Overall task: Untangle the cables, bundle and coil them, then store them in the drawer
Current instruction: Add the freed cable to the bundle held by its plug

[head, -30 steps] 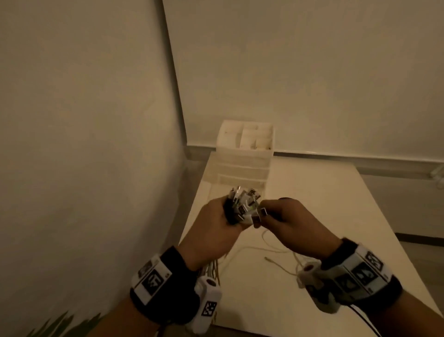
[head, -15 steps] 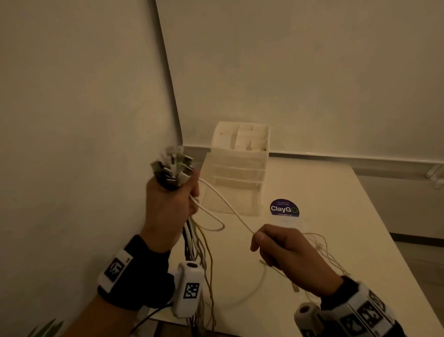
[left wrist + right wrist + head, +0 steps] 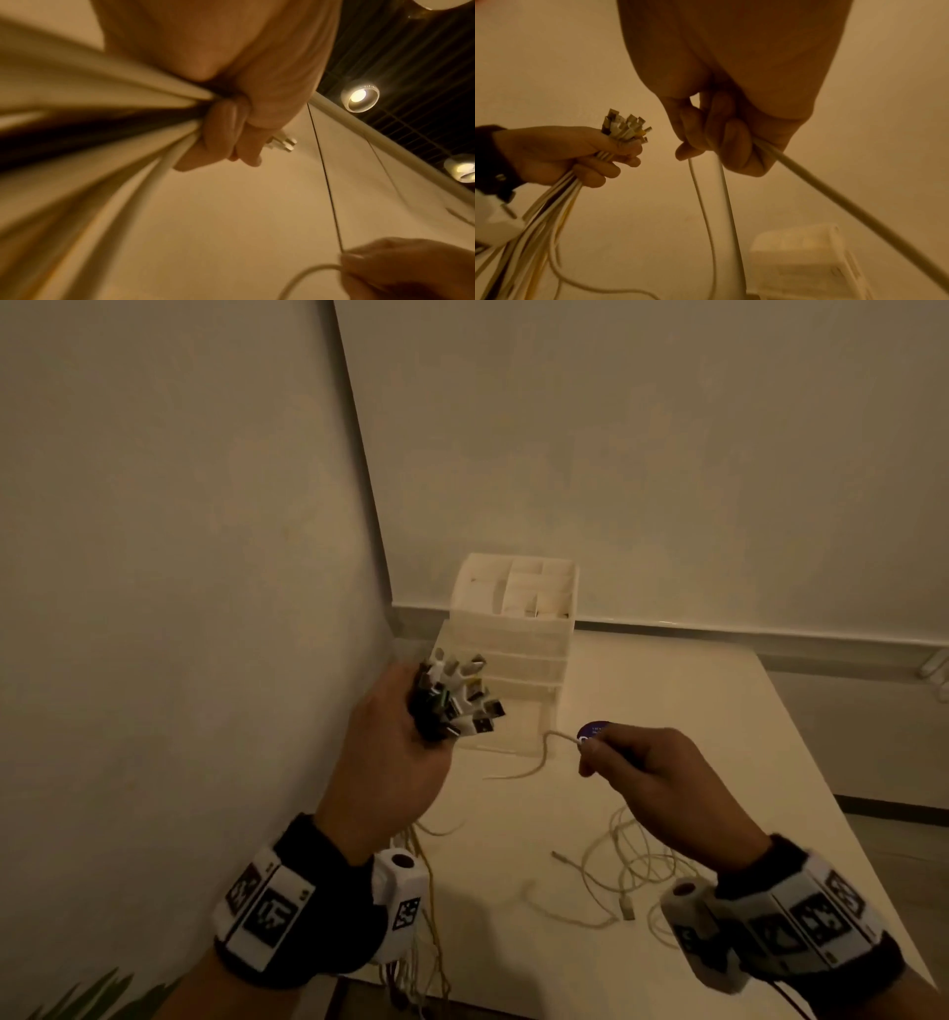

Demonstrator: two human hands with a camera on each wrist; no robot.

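Note:
My left hand (image 3: pixel 411 737) grips a bundle of cables (image 3: pixel 552 203) just below their plug ends (image 3: pixel 457 701), held up in front of the drawer unit (image 3: pixel 513 634). The bundle's strands hang down past my left wrist and over the table's near edge. To the right, my right hand (image 3: pixel 611 757) holds one white cable (image 3: pixel 542 752) in curled fingers (image 3: pixel 731 138). That cable droops from the right hand to the table (image 3: pixel 693 711). In the left wrist view my left fingers (image 3: pixel 231 130) wrap the blurred strands (image 3: pixel 102 121).
Several loose white cables (image 3: pixel 631 870) lie tangled on the table below my right wrist. A round purple sticker (image 3: pixel 593 727) shows behind my right fingers. A wall stands close on the left. The drawer unit's top tray has open compartments.
A second ago both hands met at the plug ends. They have since drawn apart; the cable stretched between them half a second ago now hangs slack from my right hand.

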